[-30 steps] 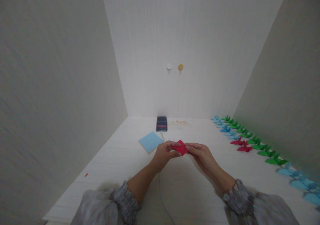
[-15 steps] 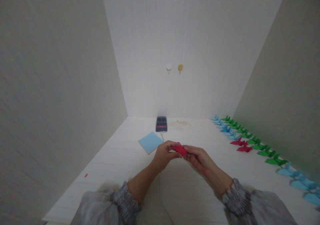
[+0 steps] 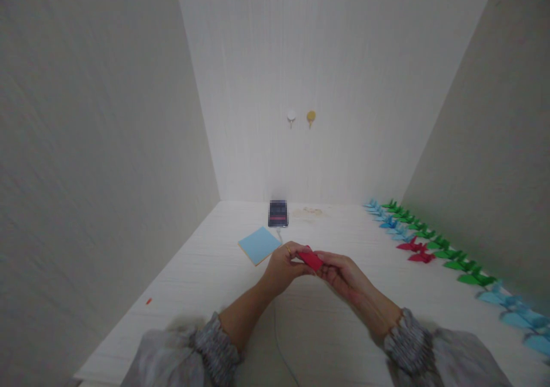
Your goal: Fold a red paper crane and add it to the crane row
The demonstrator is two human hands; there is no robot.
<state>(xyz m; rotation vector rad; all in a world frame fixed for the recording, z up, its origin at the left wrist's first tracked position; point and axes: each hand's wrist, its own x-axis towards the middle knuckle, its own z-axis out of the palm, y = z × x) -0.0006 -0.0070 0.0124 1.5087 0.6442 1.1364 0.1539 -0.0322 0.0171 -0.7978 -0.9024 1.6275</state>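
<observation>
A small piece of folded red paper [image 3: 311, 260] is held up between my two hands, above the white table. My left hand [image 3: 284, 268] pinches its left end, and a ring shows on one finger. At the paper's right end, my right hand [image 3: 344, 272] grips with thumb and fingers, the other fingers curled beneath. The inner folds are too small to make out. Just beyond my left hand lies a stack of light blue square paper [image 3: 259, 245].
Rows of folded paper cranes run along the right side: green [image 3: 455, 257], red [image 3: 421, 254] and blue [image 3: 522, 318]. A phone [image 3: 278, 213] stands near the back wall, its cable [image 3: 279, 341] running toward me. An orange scrap [image 3: 148, 301] lies at left. Two hooks [image 3: 311, 116] hang on the wall.
Almost nothing differs. Both hands keep hold of the red paper, and my right fingers have shifted slightly along its edge.
</observation>
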